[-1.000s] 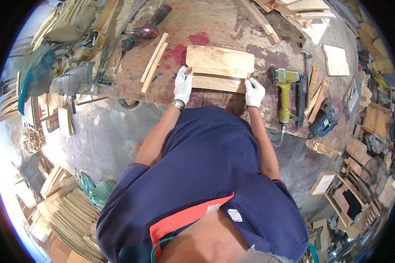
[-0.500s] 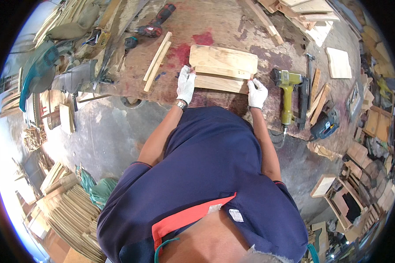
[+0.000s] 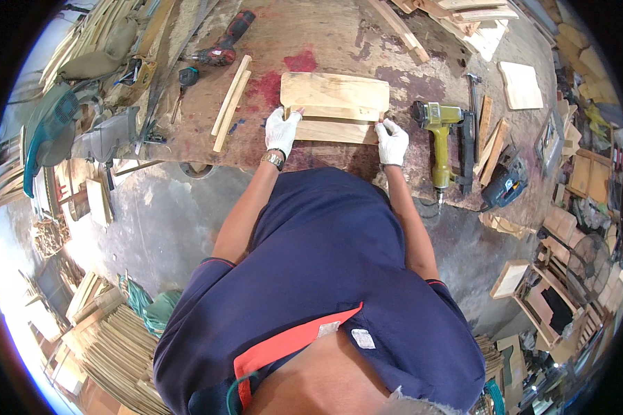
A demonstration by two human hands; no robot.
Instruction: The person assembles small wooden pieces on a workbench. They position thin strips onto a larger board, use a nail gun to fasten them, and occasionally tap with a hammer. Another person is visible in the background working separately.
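Both of my hands wear white gloves. My left hand (image 3: pixel 282 131) is closed at the left end of a narrow wooden strip (image 3: pixel 339 113). At the strip's right end my right hand (image 3: pixel 393 144) pinches with thumb and fingers. The strip lies along the near side of a pale wooden panel (image 3: pixel 333 88) with shaped ends. A second flat board (image 3: pixel 333 131) shows just nearer to me, between the hands. Exactly how the pieces touch is hard to make out. Right of my right hand lies a yellow-green nail gun (image 3: pixel 439 142) on the workbench (image 3: pixel 311 160).
Two thin wooden sticks (image 3: pixel 231 104), a cordless drill (image 3: pixel 227 41) and a teal power saw (image 3: pixel 54 128) lie on the left. On the right are a clamp (image 3: pixel 473 104), wood offcuts (image 3: pixel 491 152), a jigsaw (image 3: pixel 507 183) and a pale cut board (image 3: pixel 520 86).
The whole view has shifted slightly, so the bench things appear further left. My hands keep their places at the strip's ends, and the pieces between them look nearly the same.
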